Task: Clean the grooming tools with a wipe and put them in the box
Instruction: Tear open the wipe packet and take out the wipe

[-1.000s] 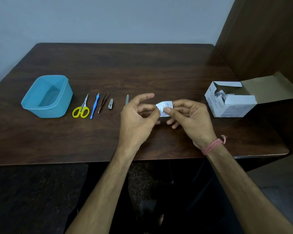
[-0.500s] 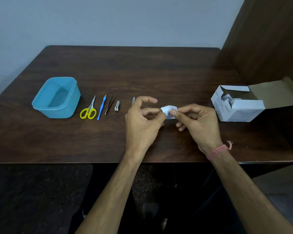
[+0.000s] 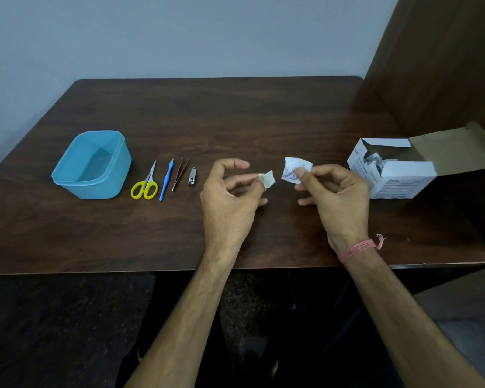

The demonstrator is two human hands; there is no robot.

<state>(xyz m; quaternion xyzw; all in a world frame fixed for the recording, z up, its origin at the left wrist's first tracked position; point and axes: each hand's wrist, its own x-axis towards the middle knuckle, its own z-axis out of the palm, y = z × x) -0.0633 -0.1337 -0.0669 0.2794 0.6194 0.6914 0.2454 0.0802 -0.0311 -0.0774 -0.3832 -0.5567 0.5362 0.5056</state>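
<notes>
Above a dark table [image 3: 235, 113], the left hand [image 3: 230, 197] pinches a small torn strip [image 3: 268, 179] and the right hand [image 3: 336, 197] pinches the opened wipe packet [image 3: 293, 170], apart; light, flimsy, probably slippery, best held by its edges.

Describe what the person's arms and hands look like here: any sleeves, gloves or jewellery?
Both forearms are bare to the bottom of the frame, with no sleeves showing. The left hand wears nothing: no glove, ring or watch. The right hand is also ungloved; its wrist carries a pink thread band, wound in several strands with a frayed knotted end.
</notes>
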